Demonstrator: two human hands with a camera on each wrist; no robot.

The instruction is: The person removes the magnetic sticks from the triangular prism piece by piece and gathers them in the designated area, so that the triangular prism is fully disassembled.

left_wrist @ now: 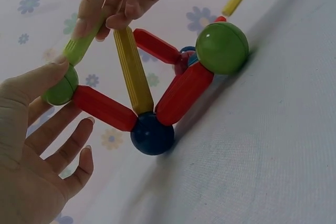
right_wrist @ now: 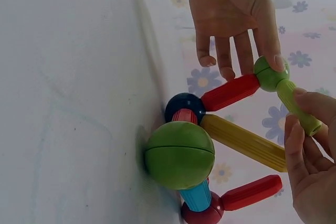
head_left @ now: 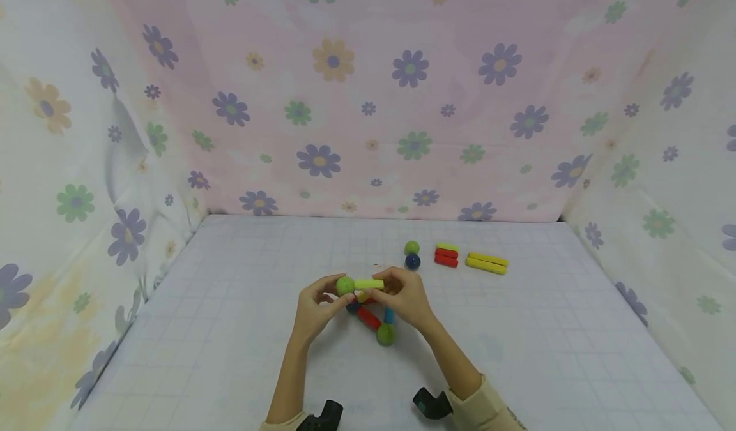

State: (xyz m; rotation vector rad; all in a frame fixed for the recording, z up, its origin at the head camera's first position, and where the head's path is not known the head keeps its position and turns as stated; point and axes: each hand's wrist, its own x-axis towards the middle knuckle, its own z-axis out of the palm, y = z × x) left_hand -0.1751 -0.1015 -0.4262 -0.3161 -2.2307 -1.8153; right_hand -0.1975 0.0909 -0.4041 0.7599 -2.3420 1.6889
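Note:
Between thumb and index finger, my left hand pinches a green ball, its other fingers spread apart. My right hand pinches a lime-green rod whose end touches that ball. From the ball a red rod slopes down to a dark blue ball on the table. A yellow rod and another red rod also join the blue ball. That second red rod reaches a larger-looking green ball, from which a light-blue rod runs to a dark red ball bearing one more red rod.
Behind the hands lie a loose green ball and a dark blue ball. Right of them are short red rods with a lime rod, then two yellow rods. Flowered cloth walls the table's back and sides.

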